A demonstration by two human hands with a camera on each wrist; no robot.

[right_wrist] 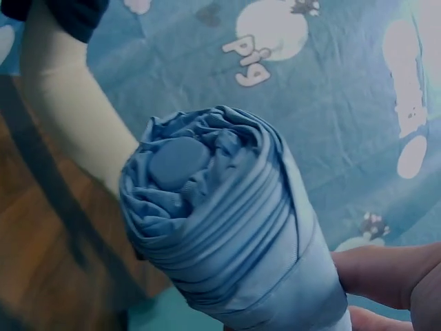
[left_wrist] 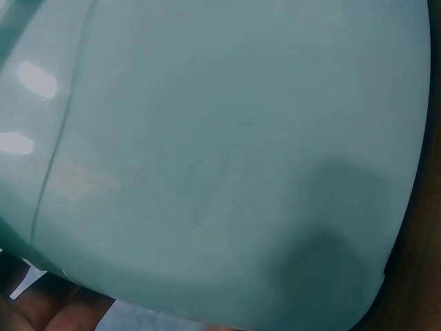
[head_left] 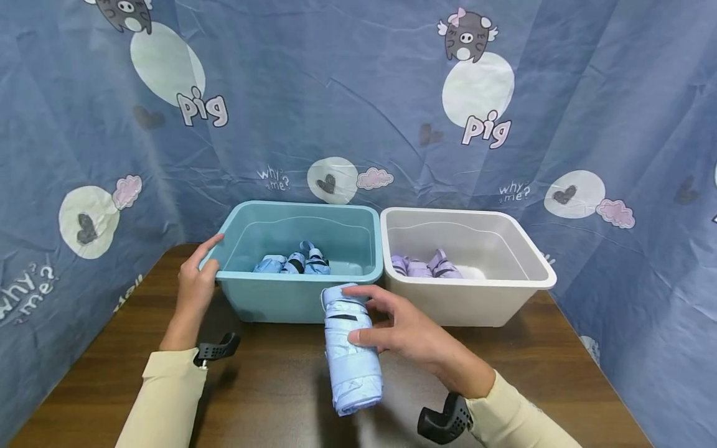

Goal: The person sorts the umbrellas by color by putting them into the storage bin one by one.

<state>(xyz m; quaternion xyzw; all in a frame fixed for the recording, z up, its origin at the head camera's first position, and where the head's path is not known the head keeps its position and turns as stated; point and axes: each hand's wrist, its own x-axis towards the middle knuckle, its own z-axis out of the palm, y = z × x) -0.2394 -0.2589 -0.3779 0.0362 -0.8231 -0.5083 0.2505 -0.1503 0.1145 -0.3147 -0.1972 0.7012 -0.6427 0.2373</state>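
Observation:
My right hand (head_left: 411,326) holds a folded light blue umbrella (head_left: 351,367) between thumb and fingers, above the table just in front of the teal bin. The umbrella's rolled lower end (right_wrist: 207,179) fills the middle of the right wrist view. At the left, my left hand (head_left: 196,283) grips the rim of the teal bin (head_left: 297,302) by its front left corner; in the left wrist view the bin wall (left_wrist: 220,152) hides most of its fingers (left_wrist: 62,307). Three light blue folded umbrellas (head_left: 295,264) lie inside the teal bin.
Touching the teal bin on its right is a white bin (head_left: 448,305) with three purple folded umbrellas (head_left: 420,267) in it. Both stand on a brown wooden table (head_left: 269,386). A blue printed cloth (head_left: 364,93) hangs behind and at the sides.

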